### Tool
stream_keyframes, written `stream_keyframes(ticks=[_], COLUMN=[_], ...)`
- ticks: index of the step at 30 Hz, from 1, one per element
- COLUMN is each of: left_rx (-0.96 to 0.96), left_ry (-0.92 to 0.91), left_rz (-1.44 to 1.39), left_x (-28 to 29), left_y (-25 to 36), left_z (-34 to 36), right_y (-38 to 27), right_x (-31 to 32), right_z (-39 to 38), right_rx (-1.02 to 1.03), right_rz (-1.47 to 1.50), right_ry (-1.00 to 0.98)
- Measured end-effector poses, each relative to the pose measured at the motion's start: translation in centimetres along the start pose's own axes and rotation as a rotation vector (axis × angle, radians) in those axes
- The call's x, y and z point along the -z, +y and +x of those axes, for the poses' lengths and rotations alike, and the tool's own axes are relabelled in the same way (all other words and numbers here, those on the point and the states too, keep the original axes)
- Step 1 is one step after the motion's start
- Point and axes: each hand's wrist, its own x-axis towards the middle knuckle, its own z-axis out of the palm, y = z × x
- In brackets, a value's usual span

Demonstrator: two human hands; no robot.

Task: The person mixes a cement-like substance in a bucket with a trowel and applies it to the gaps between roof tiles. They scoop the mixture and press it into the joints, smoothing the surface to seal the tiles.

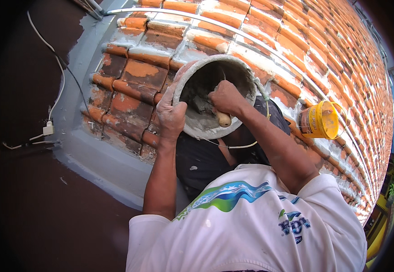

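Note:
A round bucket (pixel 246 75) crusted with grey mortar is tilted toward me between my dark-trousered legs. Wet grey mortar (pixel 199 103) coats its inside and lies at the bottom. My left hand (pixel 170 114), smeared with grey, is closed over the bucket's left rim, thumb toward the inside. Inside the bucket's mouth, my right hand (pixel 228 98) is wrapped round a trowel whose wooden handle (pixel 224 119) sticks out below the fist. Most of the trowel's blade is hidden by the hand and the shadow. A pale bucket handle (pixel 244 146) hangs loose at the lower right.
Orange clay roof tiles (pixel 136 70), patched with grey and white, slope around me. To the right a yellow pail (pixel 320 120) lies tipped on them. A white pipe (pixel 269 49) crosses the roof. On the left are a dark wall (pixel 20 181), a grey-coated edge (pixel 99 161) and loose cables (pixel 62 75).

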Motion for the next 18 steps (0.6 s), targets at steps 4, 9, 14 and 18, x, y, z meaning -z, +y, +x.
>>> stream_keyframes(ticks=[4, 9, 14, 18], left_rx=[0.022, -0.040, 0.001, 0.031], left_ry=[0.009, 0.043, -0.044, -0.041], left_rz=[0.008, -0.004, 0.046, -0.064], left_x=[0.0, 0.0, 0.7, 0.5], left_y=[-0.3, -0.8, -0.3, -0.3], left_z=[-0.1, 0.3, 0.8, 0.7], right_y=[-3.8, -1.9, 0.0, -1.5], right_x=[-0.6, -0.2, -0.9, 0.0], right_z=[-1.9, -2.9, -4.5, -5.4], right_rx=[-0.068, -0.004, 0.193, 0.158], right_rz=[0.076, -0.233, -0.311, -0.350], right_ry=[0.065, 0.167, 0.020, -0.097])
